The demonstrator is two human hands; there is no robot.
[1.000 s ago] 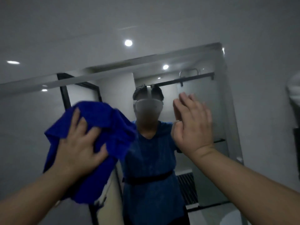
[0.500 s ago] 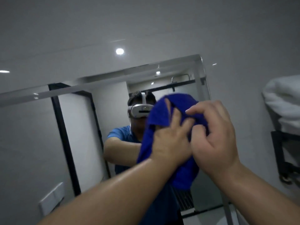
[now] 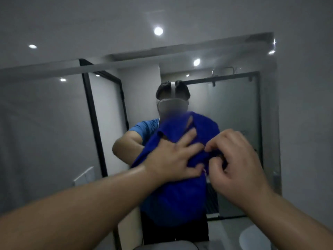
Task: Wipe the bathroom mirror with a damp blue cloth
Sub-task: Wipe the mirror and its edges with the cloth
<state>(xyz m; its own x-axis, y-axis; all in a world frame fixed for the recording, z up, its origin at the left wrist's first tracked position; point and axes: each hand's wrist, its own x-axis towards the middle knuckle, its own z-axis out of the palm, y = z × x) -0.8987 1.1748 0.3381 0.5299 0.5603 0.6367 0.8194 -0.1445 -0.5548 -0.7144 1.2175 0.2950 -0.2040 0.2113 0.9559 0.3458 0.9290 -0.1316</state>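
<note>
Blue cloth (image 3: 180,195) lower now, under spread-fingered left hand (image 3: 171,159), edge in curled right hand (image 3: 234,163).

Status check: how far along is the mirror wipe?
Done: nothing clearly finished; the mirror looks hazy near its top right. In hand: the left hand lies spread on the blue cloth while the right hand pinches its edge, apparently rearranging it. Left: probably most of the wiping, judging by that haze.
</note>
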